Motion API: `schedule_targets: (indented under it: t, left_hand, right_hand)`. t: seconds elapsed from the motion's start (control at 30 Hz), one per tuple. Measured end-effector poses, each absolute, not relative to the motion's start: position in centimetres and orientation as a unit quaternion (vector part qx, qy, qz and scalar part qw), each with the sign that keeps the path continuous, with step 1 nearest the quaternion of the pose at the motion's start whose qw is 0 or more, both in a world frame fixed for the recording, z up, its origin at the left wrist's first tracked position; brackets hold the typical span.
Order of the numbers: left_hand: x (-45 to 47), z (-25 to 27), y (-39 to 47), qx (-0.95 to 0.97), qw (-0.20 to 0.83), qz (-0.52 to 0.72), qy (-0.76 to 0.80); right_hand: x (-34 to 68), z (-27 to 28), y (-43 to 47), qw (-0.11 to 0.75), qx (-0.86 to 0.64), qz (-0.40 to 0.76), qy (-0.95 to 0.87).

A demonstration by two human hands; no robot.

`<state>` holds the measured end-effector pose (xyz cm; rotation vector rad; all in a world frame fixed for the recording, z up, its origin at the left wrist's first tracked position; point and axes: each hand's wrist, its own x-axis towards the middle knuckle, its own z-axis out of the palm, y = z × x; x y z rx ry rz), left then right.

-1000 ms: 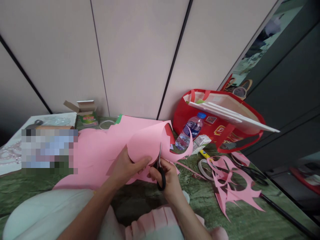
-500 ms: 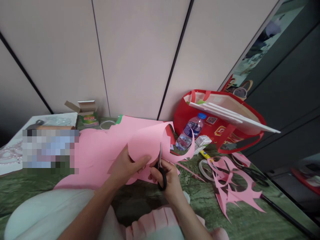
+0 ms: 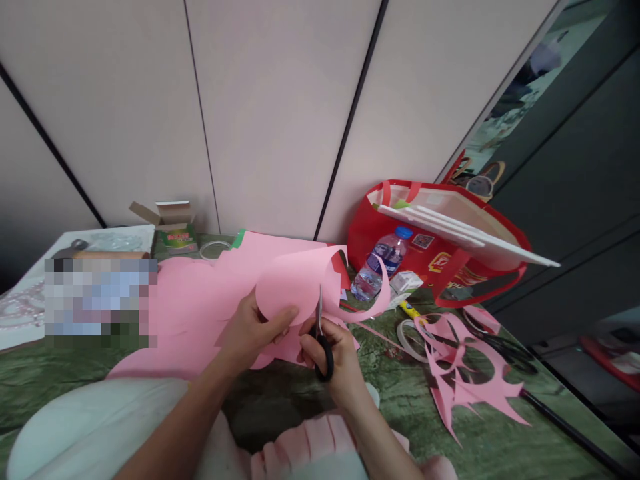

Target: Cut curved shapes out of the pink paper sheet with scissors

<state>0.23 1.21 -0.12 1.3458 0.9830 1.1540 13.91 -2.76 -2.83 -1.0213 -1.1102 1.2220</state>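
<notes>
My left hand (image 3: 260, 330) pinches a curled sheet of pink paper (image 3: 295, 277) by its lower edge, thumb on top. In my right hand (image 3: 337, 357) are black-handled scissors (image 3: 324, 353), their blades pointing away from me and set at the paper's cut edge. A narrow curved strip of the same paper hangs off to the right of the blades. Beneath both hands lie more pink paper pieces (image 3: 185, 307) with rounded edges. The fingers of my left hand under the sheet are partly hidden.
Pink paper offcuts (image 3: 467, 373) and a tape roll (image 3: 413, 340) lie at right. Behind them stand a water bottle (image 3: 383, 263) and a red bag (image 3: 440, 233) with white boards. An opened small box (image 3: 177, 230) sits back left, against the pale panels.
Hardly anything differs. The hanging strip has shifted slightly, and my left thumb has drawn back a little to the left. The scissors stay at nearly the same spot.
</notes>
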Motion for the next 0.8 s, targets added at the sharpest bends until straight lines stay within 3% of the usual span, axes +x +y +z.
schedule_targets:
  t: [0.47, 0.63, 0.8]
  left_hand:
    - [0.8, 0.0, 1.2, 0.509, 0.528, 0.554, 0.395]
    - [1.2, 0.4, 0.8, 0.557, 0.551, 0.480, 0.396]
    - [1.2, 1.0, 0.4, 0.576, 0.502, 0.457, 0.456]
  right_hand:
    - [13.8, -3.2, -2.8, 0.567, -0.428, 0.529, -0.464]
    - [13.6, -3.5, -2.7, 0.577, -0.408, 0.537, -0.461]
    - [13.5, -3.3, -2.5, 0.564, -0.409, 0.549, -0.462]
